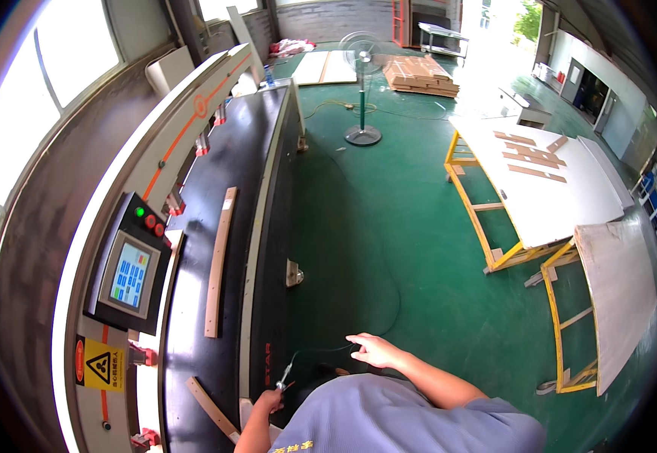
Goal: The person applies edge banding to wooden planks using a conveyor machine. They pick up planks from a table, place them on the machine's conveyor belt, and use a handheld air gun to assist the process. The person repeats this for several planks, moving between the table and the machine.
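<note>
At the near end of the long black bench [247, 143], my left hand [269, 400] is closed around a small silver tool [286, 373] attached to a thin dark hose [321, 350]. The tool's exact kind is hard to make out. My right hand [374, 351] is in front of my body, over the green floor, its index finger stretched out to the left. The hose runs past its fingertips; I cannot tell whether they touch. Close to my left hand, a short brown wooden strip [212, 408] lies aslant on the bench. Farther along lies a longer drilled strip [221, 260].
A white machine beam [109, 219] with a touch-screen panel [130, 273] and red-tipped heads overhangs the bench. At right, a yellow-framed table [562, 196] carries brown strips, with a second yellow-framed cart [619, 287] nearer. A standing fan [362, 136] and stacked brown boards [419, 75] are farther off.
</note>
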Action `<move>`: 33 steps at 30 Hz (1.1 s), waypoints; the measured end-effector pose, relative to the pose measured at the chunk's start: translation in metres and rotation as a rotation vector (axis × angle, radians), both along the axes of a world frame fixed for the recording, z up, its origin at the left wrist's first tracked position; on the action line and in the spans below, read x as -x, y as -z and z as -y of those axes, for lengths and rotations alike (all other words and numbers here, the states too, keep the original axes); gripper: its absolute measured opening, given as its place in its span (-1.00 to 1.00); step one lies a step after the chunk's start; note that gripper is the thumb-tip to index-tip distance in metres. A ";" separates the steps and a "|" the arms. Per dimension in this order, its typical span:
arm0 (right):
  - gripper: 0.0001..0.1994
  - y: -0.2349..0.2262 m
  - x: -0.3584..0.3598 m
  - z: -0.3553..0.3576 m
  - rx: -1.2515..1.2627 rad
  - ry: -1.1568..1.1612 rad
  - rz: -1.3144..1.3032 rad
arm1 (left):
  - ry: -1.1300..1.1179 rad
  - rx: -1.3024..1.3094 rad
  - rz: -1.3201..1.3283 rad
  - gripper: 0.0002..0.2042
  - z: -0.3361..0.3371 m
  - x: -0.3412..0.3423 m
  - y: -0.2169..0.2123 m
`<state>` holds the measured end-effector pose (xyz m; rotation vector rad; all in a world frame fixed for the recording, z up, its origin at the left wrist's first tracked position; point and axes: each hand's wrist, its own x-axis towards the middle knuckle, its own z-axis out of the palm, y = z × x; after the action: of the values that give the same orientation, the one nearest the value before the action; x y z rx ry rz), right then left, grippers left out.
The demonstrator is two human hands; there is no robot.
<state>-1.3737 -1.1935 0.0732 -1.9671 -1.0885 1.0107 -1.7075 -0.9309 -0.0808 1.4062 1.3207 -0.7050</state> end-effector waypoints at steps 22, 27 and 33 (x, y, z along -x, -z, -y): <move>-0.57 0.100 0.057 0.135 -0.137 0.549 -0.461 | -0.309 -0.797 1.823 -0.81 -0.076 -0.386 -0.352; -0.58 0.095 0.064 0.121 -0.108 0.519 -0.442 | -0.179 -0.787 1.579 -0.75 -0.075 -0.336 -0.309; -0.62 0.099 0.069 0.132 -0.083 0.660 -0.351 | 0.037 -0.645 1.064 -0.77 -0.102 -0.237 -0.116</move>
<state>-1.4424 -1.3251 -0.0262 -1.7976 -0.2472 0.8693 -1.4710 -0.8292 0.0348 1.8955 0.6442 0.5064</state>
